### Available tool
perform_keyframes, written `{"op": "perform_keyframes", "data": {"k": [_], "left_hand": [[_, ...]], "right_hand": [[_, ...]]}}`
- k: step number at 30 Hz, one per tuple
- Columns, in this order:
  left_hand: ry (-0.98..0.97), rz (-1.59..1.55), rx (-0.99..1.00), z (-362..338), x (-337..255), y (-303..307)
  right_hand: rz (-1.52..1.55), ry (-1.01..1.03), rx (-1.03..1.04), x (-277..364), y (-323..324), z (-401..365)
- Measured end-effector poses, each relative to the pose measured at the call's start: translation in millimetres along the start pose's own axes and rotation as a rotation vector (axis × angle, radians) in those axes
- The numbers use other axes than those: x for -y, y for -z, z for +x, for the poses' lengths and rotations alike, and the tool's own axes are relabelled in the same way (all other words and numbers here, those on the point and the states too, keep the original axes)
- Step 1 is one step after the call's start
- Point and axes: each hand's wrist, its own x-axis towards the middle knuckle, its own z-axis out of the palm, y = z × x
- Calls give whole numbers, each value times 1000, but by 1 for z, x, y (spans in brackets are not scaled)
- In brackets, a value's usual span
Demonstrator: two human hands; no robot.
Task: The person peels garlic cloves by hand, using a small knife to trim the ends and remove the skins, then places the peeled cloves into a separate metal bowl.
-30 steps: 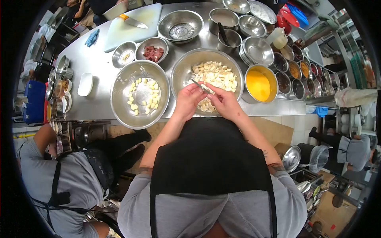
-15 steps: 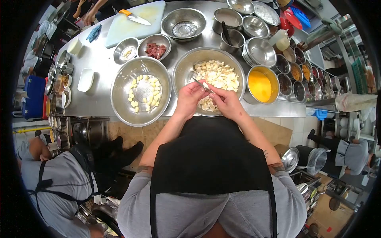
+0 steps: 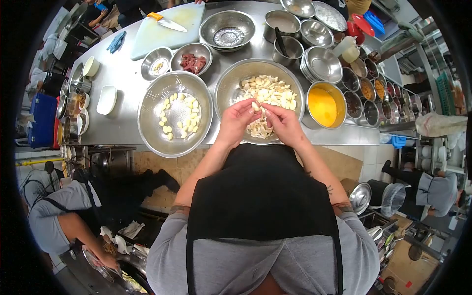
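Over the near part of a steel bowl (image 3: 224, 81) of unpeeled garlic cloves (image 3: 268, 91), my left hand (image 3: 237, 119) pinches a pale garlic clove (image 3: 255, 106). My right hand (image 3: 282, 124) touches the same clove from the right, fingers closed together; any blade in it is hidden. Garlic skins (image 3: 259, 130) lie in the bowl just under my hands. To the left, a perforated steel bowl (image 3: 147, 115) holds peeled cloves (image 3: 190, 118) spread in a loose ring.
Behind are a small bowl of red meat (image 3: 192, 63), a steel bowl (image 3: 227, 30) and a cutting board (image 3: 142, 37) with an orange-handled knife (image 3: 167, 22). A pot of yellow liquid (image 3: 323, 105) stands right. A co-worker (image 3: 59, 216) bends at lower left.
The small blade seen between my hands earlier no longer shows, and the clove is now in plainer view. The co-worker at lower left has turned and stretched an arm down.
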Motion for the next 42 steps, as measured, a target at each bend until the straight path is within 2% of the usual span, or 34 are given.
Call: {"op": "perform_keyframes", "data": {"k": [3,18,21,22,25,29,33,38,40,42], "left_hand": [[-15,32,-23,1,-2,-1],[-90,154,-30,0,-5,-5],[-113,184,-11,-1,0,-6],[-122,204,0,-1,2,-5],[-104,158,-29,1,1,-6],[-73,133,-35,4,2,-3],[-74,242,-27,3,-2,-8],[-41,170,-15,3,0,-7],[-46,154,-4,3,4,-3],[-57,150,9,3,7,-2]], "right_hand": [[-202,65,15,3,1,-1],[-162,44,37,7,-3,0],[-166,151,12,3,-1,3],[-153,65,45,7,1,2],[-16,6,45,3,-1,5],[-31,16,47,9,-2,1],[-56,-7,68,0,1,0],[-68,105,24,-4,-1,0],[-12,67,23,-4,-2,1],[64,-53,31,-7,2,2]]}}
